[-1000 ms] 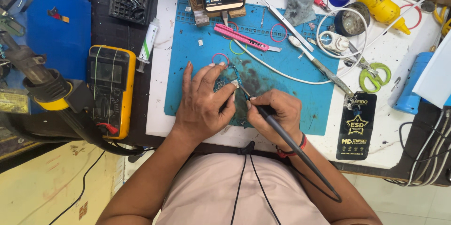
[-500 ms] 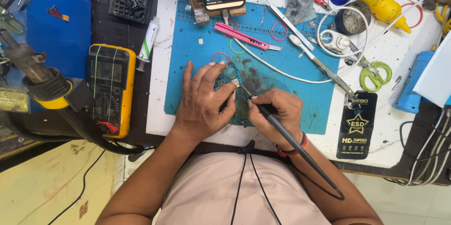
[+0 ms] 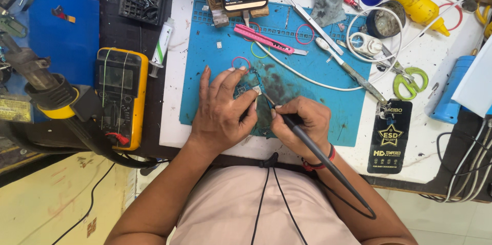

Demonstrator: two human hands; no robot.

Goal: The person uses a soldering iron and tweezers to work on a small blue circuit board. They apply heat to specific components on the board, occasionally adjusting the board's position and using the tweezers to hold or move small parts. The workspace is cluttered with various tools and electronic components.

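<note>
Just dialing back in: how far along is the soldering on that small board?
Set up: small board lies on the blue mat. In hand: left hand pins it, right hand holds the soldering iron, tip at the board's edge. What remains cannot be judged.

White workbench (image 3: 441, 137), blue panel (image 3: 72, 30) at left, pale yellow floor (image 3: 46, 199), even light

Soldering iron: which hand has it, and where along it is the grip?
The right hand holds the soldering iron pen-style, low on its black handle near the tip. The left hand pins a small circuit board on the blue mat.
</note>
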